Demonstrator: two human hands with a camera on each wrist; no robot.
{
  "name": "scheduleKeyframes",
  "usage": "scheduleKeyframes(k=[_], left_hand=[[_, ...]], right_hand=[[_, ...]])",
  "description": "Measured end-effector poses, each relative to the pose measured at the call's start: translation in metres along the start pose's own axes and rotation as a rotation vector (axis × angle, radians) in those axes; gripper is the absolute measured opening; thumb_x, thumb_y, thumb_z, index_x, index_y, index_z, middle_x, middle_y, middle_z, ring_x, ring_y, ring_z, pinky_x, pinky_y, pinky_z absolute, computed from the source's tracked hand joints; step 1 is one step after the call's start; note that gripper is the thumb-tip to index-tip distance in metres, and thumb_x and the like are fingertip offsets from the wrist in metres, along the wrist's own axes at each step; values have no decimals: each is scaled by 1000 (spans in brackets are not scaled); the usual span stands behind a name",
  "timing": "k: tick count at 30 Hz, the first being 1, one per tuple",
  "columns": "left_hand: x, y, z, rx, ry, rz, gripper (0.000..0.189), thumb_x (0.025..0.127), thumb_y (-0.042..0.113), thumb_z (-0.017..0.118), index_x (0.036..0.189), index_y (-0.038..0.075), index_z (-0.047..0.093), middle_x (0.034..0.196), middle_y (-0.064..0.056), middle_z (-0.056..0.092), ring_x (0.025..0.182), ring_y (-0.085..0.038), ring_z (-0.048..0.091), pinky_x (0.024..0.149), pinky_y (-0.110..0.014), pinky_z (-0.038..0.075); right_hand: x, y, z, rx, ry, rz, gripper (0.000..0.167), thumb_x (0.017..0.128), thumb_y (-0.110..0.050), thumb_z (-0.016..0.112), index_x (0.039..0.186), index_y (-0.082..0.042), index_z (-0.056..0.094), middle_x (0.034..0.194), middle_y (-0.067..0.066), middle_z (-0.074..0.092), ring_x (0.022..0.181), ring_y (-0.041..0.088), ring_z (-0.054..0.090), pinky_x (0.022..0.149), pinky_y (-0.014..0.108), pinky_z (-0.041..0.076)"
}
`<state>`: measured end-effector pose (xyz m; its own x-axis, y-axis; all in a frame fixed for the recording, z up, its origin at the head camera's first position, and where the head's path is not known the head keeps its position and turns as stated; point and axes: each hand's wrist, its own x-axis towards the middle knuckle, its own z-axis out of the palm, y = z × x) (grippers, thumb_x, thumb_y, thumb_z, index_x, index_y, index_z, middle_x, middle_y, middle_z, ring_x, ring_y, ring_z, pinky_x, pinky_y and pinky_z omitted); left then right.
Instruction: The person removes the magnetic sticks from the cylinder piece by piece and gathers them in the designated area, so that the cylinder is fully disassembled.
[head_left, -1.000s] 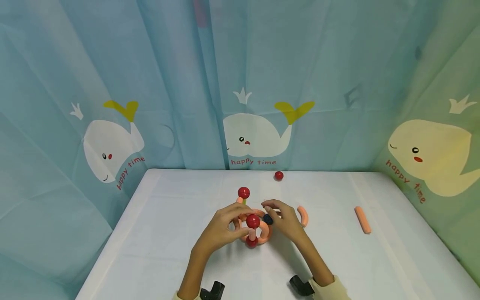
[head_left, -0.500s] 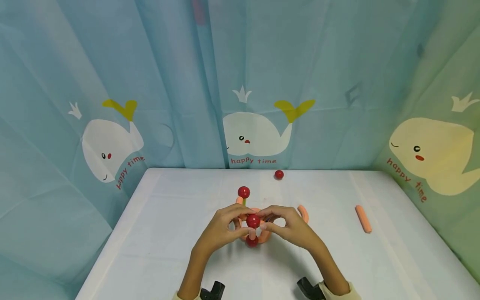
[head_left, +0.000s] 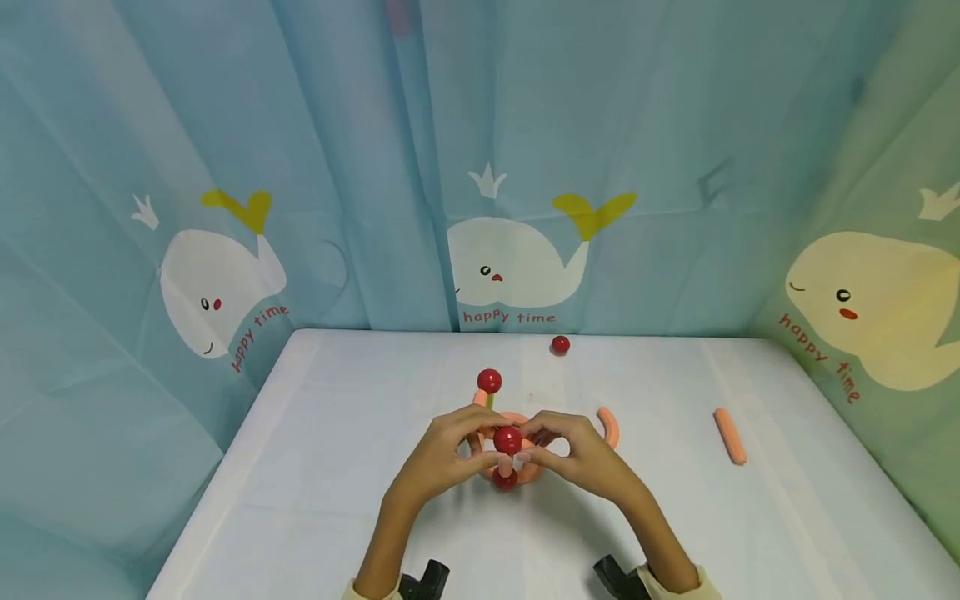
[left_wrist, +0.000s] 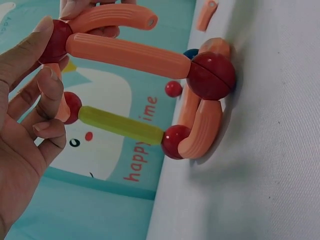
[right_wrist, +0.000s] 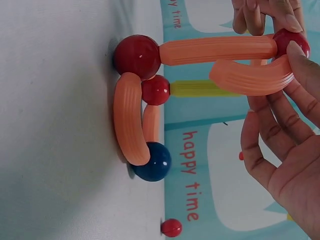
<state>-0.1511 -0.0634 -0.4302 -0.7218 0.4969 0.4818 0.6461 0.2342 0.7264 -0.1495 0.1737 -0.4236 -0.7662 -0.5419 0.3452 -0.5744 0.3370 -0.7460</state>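
Between both hands stands a frame of red balls and orange rods, with one green rod (left_wrist: 120,125) and a blue ball (right_wrist: 151,161). My left hand (head_left: 450,450) pinches the upper red ball (head_left: 507,440), on top of an upright straight orange rod (left_wrist: 130,56). From the other side my right hand (head_left: 581,450) grips the same ball, its thumb beside a curved orange rod (right_wrist: 252,77) that juts out from it. Other curved rods (right_wrist: 129,117) form the base on the table. Another red ball (head_left: 490,381) tops the green rod at the back. The right fingertips are partly hidden.
A loose red ball (head_left: 560,345) lies near the table's back edge. A curved orange rod (head_left: 609,427) rests just beyond my right hand, and a straight orange rod (head_left: 730,436) farther right. Behind the white table (head_left: 337,517) hangs a blue whale-print curtain (head_left: 360,167).
My right hand has come left and nearer, from beside the blue ball to the upper red ball, and its fingers have closed there. My left hand has kept its hold. The view has tilted slightly down.
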Motion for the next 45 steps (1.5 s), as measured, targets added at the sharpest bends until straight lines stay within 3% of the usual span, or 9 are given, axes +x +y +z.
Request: scheduleKeyframes(k=[12, 20, 28, 31, 36, 45], left_hand=[[1, 1, -1, -5, -13, 7, 39, 84, 21, 77, 120, 12, 67, 112, 3, 70, 75, -4, 56, 64, -25, 54], [1, 0, 2, -28, -10, 67, 42, 82, 17, 79, 122, 21, 66, 124, 5, 67, 85, -7, 58, 63, -18, 52], [0, 1, 1, -17, -14, 29, 39, 83, 22, 78, 120, 14, 67, 116, 2, 70, 77, -16, 60, 64, -21, 53], [0, 1, 1, -6, -11, 23, 39, 84, 23, 78, 119, 12, 68, 113, 3, 70, 75, -13, 59, 64, -23, 53], [1, 2, 1, -12, -4, 26, 39, 83, 23, 79, 120, 17, 68, 117, 3, 69, 79, -3, 57, 64, -20, 53], [-1, 2, 1, -24, -1, -8, 39, 83, 22, 78, 119, 11, 68, 114, 4, 70, 73, -8, 57, 64, -23, 52]], right_hand=[[-1, -3, -5, -15, 1, -37, 15, 91, -14, 69, 105, -20, 69, 97, -6, 70, 84, 5, 61, 74, 25, 54], [-3, -12, -6, -57, 10, -64, 12, 93, -13, 67, 102, -19, 68, 85, -9, 66, 72, 2, 57, 63, 22, 50], [-4, -15, -6, -121, 47, -79, 11, 92, -15, 68, 99, -23, 68, 83, -14, 64, 73, 2, 55, 61, 23, 46], [-4, -15, -5, -150, 63, -85, 11, 91, -17, 69, 98, -25, 67, 83, -15, 61, 73, 1, 54, 61, 19, 43], [-2, -16, -4, -169, 80, -80, 12, 91, -18, 70, 97, -28, 66, 82, -18, 59, 71, -1, 52, 60, 18, 42], [-2, -16, -2, -189, 106, -140, 4, 90, -18, 68, 94, -20, 67, 79, -15, 57, 70, 0, 51, 61, 18, 42]])
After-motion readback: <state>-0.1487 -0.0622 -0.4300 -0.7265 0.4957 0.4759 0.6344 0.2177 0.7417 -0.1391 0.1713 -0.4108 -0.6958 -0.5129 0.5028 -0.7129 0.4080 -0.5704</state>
